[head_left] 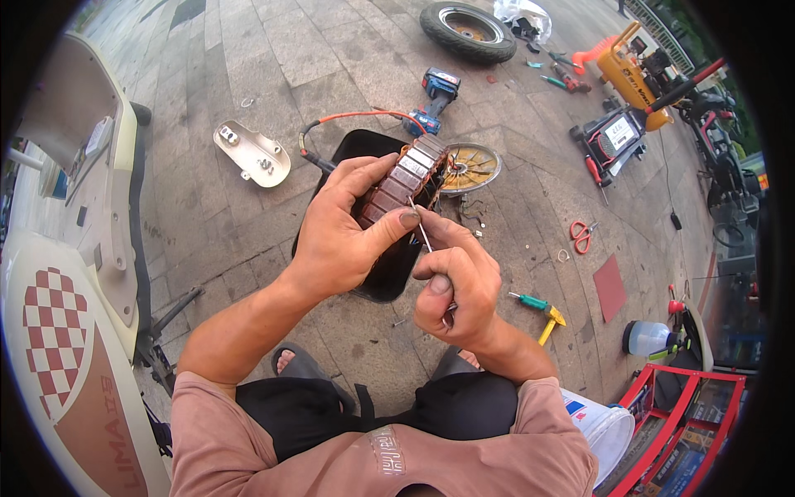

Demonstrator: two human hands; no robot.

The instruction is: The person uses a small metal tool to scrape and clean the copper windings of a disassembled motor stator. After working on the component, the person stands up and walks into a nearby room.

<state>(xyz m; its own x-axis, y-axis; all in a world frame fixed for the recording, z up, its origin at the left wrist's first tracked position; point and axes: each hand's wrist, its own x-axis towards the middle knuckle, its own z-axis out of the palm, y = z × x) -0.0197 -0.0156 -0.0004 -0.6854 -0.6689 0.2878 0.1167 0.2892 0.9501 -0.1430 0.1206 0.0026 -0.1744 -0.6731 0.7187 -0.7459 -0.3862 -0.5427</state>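
Note:
My left hand grips a motor stator by its rim, tilted above a black plastic tray. Copper windings show along the stator's edge, and an orange and black cable loops away from it. In my right hand is a thin metal pick, its tip at the stator's segmented rim beside my left thumb. The far side of the stator is hidden. Just beyond it lie a round motor cover and a blue cordless drill.
A cream plastic cover holds small hardware. Red-handled scissors, sandpaper, a screwdriver and a yellow hammer lie at right. A tyred wheel, floor jack and air compressor stand farther off. Scooter bodywork borders the left.

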